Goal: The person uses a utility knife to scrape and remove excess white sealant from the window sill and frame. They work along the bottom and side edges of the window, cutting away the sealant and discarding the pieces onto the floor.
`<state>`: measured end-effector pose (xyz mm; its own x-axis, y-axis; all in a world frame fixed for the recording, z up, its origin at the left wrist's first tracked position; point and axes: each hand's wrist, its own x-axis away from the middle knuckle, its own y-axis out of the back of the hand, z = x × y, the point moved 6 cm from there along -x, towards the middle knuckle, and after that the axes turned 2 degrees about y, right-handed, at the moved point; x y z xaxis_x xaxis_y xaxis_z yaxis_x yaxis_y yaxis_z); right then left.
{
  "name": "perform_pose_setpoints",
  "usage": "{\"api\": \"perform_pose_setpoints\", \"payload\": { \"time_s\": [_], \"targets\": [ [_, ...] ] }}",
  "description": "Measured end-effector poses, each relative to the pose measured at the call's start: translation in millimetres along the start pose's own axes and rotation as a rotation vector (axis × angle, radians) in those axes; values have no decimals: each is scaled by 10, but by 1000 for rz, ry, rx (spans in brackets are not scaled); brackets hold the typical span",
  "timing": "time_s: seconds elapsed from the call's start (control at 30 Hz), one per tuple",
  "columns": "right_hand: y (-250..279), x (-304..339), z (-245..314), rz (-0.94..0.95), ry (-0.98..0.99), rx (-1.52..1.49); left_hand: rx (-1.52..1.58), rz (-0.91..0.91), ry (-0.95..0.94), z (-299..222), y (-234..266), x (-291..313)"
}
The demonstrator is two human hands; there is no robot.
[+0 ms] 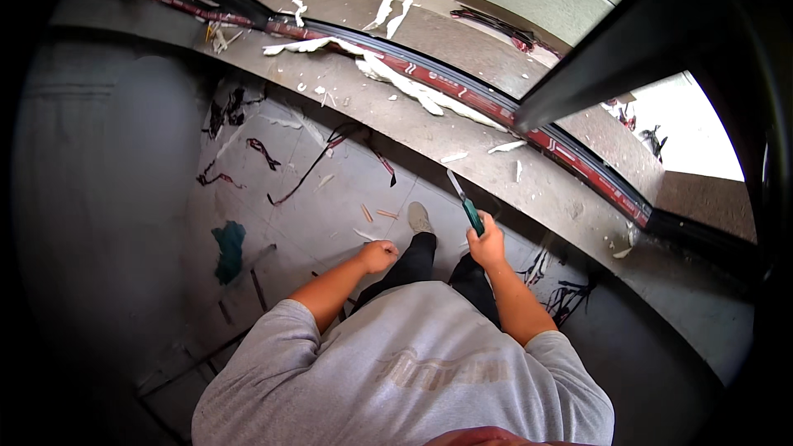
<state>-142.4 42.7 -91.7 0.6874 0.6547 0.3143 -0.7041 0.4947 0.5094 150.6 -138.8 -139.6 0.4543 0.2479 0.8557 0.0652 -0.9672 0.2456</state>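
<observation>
My right hand [487, 241] is wrapped round the green handle of a utility knife [472, 213]. Its long pale blade points up and away, its tip near the front edge of the sill [487, 169]. My left hand [379, 257] is curled into a loose fist over the floor, in front of my body, and nothing sticks out of it. Across the sill runs a dark window frame with red-printed protective film [446, 81] along its lower rail. Strips of white cured foam [401, 83] lie along the rail, partly loose, with smaller scraps on the sill.
A dark upright frame bar [611, 58] rises from the rail on the right. Twisted dark and red film strips [314, 169] litter the tiled floor. A green cloth-like scrap [230, 252] and thin dark metal bars [258, 289] are at lower left. More foam lies beyond the frame.
</observation>
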Motion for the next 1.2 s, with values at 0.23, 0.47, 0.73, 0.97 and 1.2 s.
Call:
{"api": "perform_pose_setpoints", "payload": {
  "time_s": [0.23,0.47,0.73,0.97,1.2],
  "targets": [
    [-457,-1820,980,-45,193,198,66,-118,-105,554,143,-149],
    [-1292,-2238,2111,627,183,324,427,-141,152,1522,409,39],
    [-1747,-2904,2699,484,421,358,533,-263,188,2418,510,111],
    [-2313,-3558,3225,780,-79,26,832,-239,219,2564,140,108],
    [-2319,-4058,3229,198,444,888,822,-274,239,2582,-124,59]
  ]
}}
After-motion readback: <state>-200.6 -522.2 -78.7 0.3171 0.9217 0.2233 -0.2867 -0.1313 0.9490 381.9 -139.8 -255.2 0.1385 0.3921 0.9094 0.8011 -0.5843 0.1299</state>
